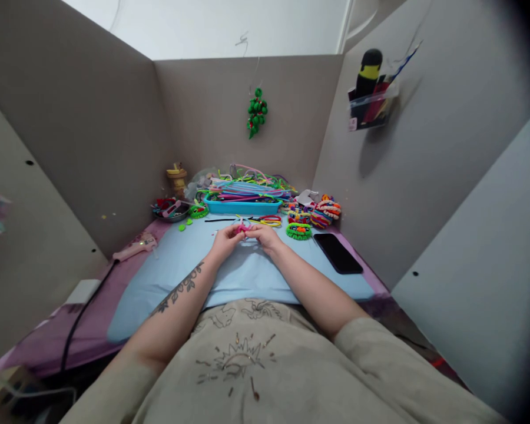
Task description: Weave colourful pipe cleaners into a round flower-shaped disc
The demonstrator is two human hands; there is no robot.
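Both my hands meet over the light blue mat (247, 274) in the middle of the desk. My left hand (225, 238) and my right hand (265, 235) are closed in a pinch on a small pink pipe-cleaner piece (244, 227) held between their fingertips. A thin black pipe cleaner (221, 219) lies on the mat just beyond my fingers. Red and yellow loops (270, 221) rest close by on the right.
A blue tray (242, 206) heaped with coloured pipe cleaners stands at the back. Finished rings (298, 231) and a colourful pile (327, 211) lie at right, a black phone (338, 253) beside them. A glue gun (135, 247) with its cord lies left. Grey partition walls enclose the desk.
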